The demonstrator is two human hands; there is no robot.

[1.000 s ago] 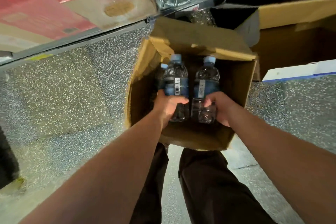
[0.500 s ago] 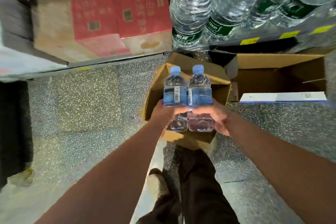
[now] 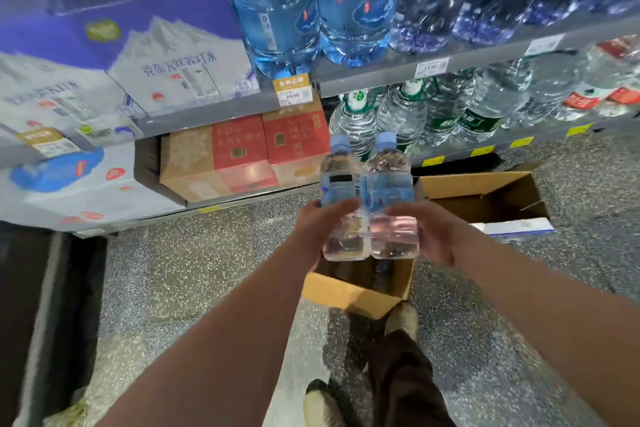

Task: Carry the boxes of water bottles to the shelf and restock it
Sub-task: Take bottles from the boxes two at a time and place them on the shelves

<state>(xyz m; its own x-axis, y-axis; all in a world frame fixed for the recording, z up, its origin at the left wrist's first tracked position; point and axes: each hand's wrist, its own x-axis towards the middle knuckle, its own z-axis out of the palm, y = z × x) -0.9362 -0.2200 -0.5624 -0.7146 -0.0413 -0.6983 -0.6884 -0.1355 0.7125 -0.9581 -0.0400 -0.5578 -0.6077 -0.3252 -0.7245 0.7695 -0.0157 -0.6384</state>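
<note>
Head view, left hand (image 3: 320,230) with fingers (image 3: 341,211) curled round the left bottle (image 3: 341,180), right hand (image 3: 434,232) gripping the right bottle (image 3: 389,180), both bottles upright and touching, above an open cardboard box (image 3: 349,293) on the speckled floor (image 3: 194,270), second open box (image 3: 485,189) just beside, shelf (image 3: 374,76) of large bottles (image 3: 403,114) and red cartons (image 3: 270,146) ahead.

Left hand (image 3: 320,227) and right hand (image 3: 433,230) each hold an upright bottle (image 3: 343,204) (touching) above the open box (image 3: 349,295).
</note>
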